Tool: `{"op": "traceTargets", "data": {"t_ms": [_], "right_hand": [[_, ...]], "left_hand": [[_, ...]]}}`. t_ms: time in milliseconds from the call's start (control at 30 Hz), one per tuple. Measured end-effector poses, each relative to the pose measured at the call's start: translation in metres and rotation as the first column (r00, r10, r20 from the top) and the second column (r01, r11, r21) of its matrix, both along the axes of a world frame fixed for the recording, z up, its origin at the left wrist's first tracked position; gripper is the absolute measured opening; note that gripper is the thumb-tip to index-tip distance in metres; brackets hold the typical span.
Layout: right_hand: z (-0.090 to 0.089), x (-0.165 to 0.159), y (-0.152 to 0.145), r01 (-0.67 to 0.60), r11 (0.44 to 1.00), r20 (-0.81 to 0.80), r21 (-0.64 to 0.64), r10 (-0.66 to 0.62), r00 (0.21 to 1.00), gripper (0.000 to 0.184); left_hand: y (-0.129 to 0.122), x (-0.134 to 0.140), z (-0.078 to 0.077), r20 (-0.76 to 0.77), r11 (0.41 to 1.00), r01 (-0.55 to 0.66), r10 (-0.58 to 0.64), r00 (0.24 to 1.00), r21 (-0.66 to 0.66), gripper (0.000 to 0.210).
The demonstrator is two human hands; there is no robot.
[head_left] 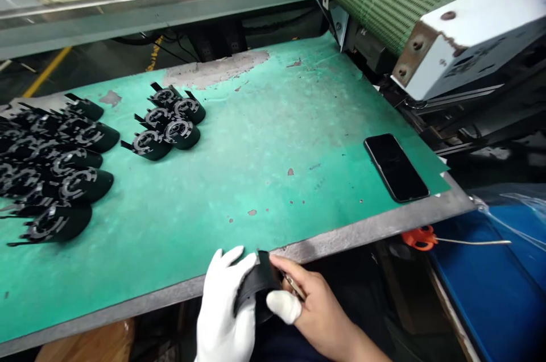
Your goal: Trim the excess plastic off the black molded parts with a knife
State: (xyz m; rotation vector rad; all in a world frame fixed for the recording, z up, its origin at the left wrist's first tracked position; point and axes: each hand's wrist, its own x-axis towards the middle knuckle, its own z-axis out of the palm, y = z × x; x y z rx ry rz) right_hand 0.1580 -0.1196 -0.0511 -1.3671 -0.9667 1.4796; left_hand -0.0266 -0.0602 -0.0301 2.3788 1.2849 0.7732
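Here, at the near edge of the surface [264,174], the left hand [227,305] wraps gloved fingers round the black part [262,279], seemingly steadying it, while the right hand [318,296] pinches a slim tool [295,287] close beside it.

No legible text, dark marks [467,69] on white conveyor frame [482,24] perhaps lettering, blurred

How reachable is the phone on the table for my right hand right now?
Probably not as it is: your right hand seems taken up with a slim tool at the black part. Nothing appears to block the way to the phone, though.
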Motion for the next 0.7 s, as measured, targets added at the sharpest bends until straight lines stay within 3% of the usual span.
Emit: {"op": "traceTargets", "data": {"t_ms": [100, 200, 300, 400, 500, 600, 700], "right_hand": [[-0.003, -0.005, -0.001, 0.082, 0.986, 0.05, 0.146, -0.091, 0.995, 0.042], [0.002, -0.004, -0.003, 0.143, 0.957, 0.04, 0.253, -0.158, 0.987, 0.033], [0.02, -0.003, 0.003, 0.135, 0.976, -0.132, 0.169, -0.114, 0.985, 0.028], [0.036, -0.012, 0.014, 0.036, 0.998, -0.31, 0.059, -0.016, 0.951, 0.028], [0.032, -0.026, 0.015, -0.017, 1.0, -0.266, -0.002, 0.016, 0.964, 0.037], [0.015, -0.029, 0.0, 0.051, 0.994, -0.085, -0.092, -0.059, 0.995, 0.047], [0.0, -0.02, -0.02, 0.135, 0.977, 0.05, -0.165, -0.128, 0.99, 0.049]], "left_hand": [[-0.006, 0.003, 0.009, 0.009, 1.0, -0.025, 0.025, 1.0, 0.012, 0.044], [-0.012, 0.004, 0.023, 0.077, 0.995, -0.052, 0.059, 0.995, -0.082, 0.055], [-0.015, 0.001, 0.035, 0.147, 0.976, -0.107, 0.136, 0.98, -0.192, 0.075], [-0.018, -0.003, 0.042, 0.157, 0.953, -0.065, 0.115, 0.981, -0.296, 0.09], [-0.02, -0.006, 0.046, 0.102, 0.933, -0.024, 0.065, 0.993, -0.36, 0.087], [-0.017, -0.006, 0.049, 0.025, 0.956, -0.09, 0.101, 0.995, -0.278, 0.077], [-0.009, -0.002, 0.048, -0.179, 0.985, -0.159, 0.146, 0.973, -0.062, 0.073]]}}
